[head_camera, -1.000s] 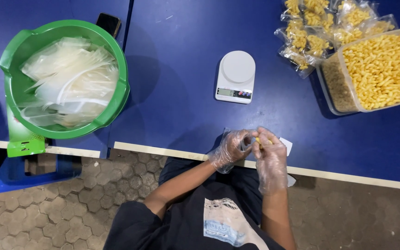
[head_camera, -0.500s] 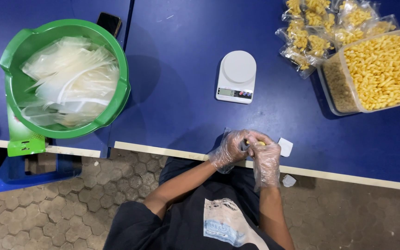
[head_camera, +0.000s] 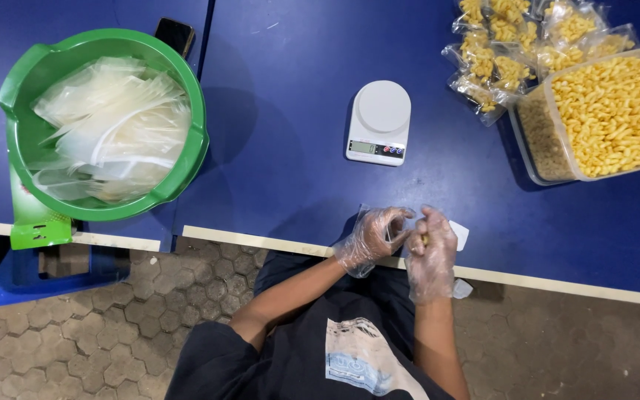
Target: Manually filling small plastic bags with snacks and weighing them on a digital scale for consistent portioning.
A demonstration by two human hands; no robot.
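Hands at table (head_camera: 298, 148) edge, six o'clock: our gloved right hand (head_camera: 431, 248) pinches small yellow snack piece (head_camera: 424, 240), light, brittle; gloved left hand (head_camera: 372, 235) loosely curled, holds thin clear bag (head_camera: 392, 230).

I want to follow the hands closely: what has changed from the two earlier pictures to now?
Little. The right hand has turned slightly and sits a bit lower at the table edge, with a small yellow piece pinched in its fingers as before. The left hand stays close beside it, fingers a little more open. The scale, green basin and snack tub have not moved.
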